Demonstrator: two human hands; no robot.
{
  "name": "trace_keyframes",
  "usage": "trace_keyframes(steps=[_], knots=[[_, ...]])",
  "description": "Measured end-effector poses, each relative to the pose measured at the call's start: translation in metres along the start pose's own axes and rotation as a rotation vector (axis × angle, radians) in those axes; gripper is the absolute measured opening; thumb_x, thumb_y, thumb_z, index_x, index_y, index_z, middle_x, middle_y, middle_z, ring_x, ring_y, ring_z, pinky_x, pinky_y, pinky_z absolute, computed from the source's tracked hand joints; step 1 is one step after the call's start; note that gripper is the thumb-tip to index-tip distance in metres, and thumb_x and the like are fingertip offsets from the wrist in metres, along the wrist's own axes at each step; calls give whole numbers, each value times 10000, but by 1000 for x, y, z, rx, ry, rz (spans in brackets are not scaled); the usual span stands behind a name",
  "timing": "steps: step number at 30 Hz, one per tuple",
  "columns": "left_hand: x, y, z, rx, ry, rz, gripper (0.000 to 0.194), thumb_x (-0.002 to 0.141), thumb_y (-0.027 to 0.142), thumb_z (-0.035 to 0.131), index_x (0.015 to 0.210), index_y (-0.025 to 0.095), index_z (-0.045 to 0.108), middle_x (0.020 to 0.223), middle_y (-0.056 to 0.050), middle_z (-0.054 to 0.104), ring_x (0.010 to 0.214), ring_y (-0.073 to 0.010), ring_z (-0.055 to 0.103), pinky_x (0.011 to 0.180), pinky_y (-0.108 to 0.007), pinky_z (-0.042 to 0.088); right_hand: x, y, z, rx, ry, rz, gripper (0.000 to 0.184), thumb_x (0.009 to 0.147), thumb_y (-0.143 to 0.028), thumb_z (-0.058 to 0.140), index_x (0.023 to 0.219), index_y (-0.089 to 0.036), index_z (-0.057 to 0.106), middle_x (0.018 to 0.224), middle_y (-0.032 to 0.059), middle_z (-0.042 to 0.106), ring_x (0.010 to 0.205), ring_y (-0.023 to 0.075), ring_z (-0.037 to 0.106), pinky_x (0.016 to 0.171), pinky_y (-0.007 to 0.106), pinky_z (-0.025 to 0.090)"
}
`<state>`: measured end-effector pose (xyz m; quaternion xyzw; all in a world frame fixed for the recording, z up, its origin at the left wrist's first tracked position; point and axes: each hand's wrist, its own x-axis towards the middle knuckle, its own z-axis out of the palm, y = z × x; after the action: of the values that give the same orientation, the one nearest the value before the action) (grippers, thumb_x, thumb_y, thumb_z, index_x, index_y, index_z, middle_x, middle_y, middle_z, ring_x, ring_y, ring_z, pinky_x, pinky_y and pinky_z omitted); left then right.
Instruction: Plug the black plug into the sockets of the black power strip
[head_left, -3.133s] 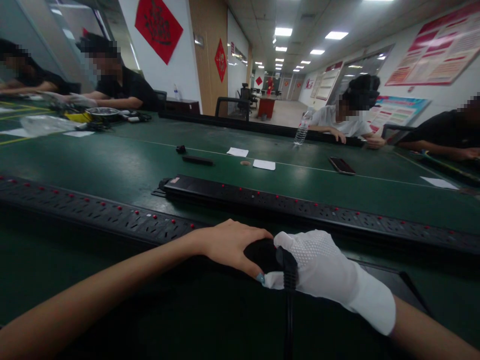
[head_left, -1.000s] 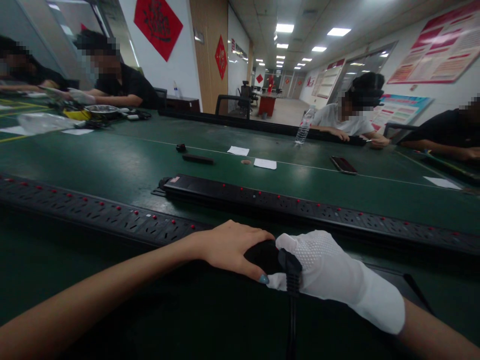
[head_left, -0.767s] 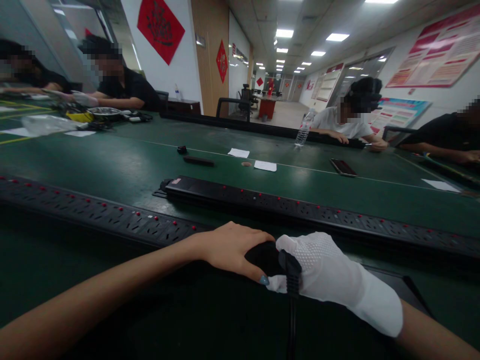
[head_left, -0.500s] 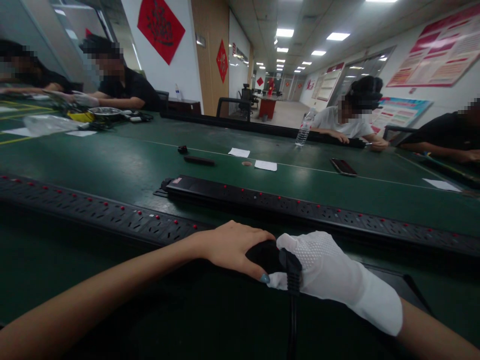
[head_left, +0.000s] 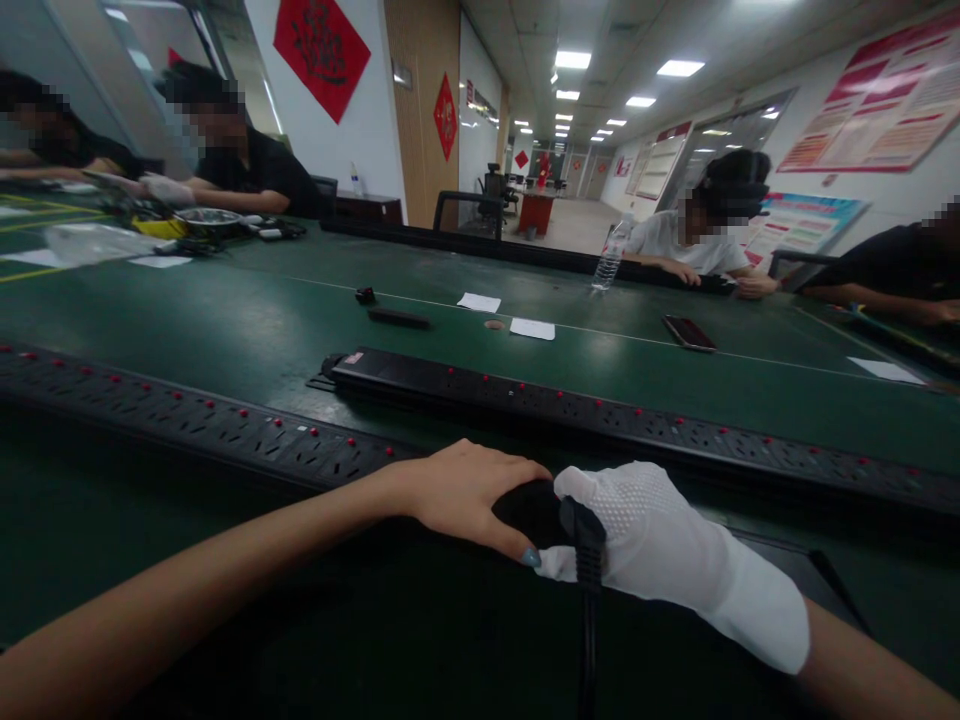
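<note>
My bare left hand (head_left: 469,505) is wrapped over a black section of the nearer power strip (head_left: 247,430), thumb on the near side and fingers over the far side. Beside it, my right hand (head_left: 649,530), in a white glove with a dotted grip, is closed around a black plug (head_left: 581,525). The plug's thick cord (head_left: 587,640) hangs down toward me. Between the two hands the black surface is dark, and the plug's prongs are hidden. A second black power strip (head_left: 622,415) with red lights lies just beyond both hands.
On the green table (head_left: 300,320) lie white papers (head_left: 532,328), a phone (head_left: 688,333) and a thin black bar (head_left: 399,318). A water bottle (head_left: 611,258) stands at the far edge. Cables and a metal bowl (head_left: 210,218) sit at far left. Several people sit around.
Both my hands keep nearly the same place and grip on the strip and the plug. The view has shifted very slightly. At far left, a person's gloved hand has moved a little.
</note>
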<state>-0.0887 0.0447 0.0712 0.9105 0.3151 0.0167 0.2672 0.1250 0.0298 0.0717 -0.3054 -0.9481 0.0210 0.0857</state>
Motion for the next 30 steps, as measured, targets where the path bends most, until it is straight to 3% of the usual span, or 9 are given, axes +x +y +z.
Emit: trace_keyframes(steps=[30], knots=[[0,-2,0,2,-2,13,690,736,646,480,1273,223,379,1217,-33,538,1003,-194,549,822,-306,401,1,0,2,29,40,6,395,779,-578,478,761,-186,522,641,-3,579,478,107,484,453,230,263]])
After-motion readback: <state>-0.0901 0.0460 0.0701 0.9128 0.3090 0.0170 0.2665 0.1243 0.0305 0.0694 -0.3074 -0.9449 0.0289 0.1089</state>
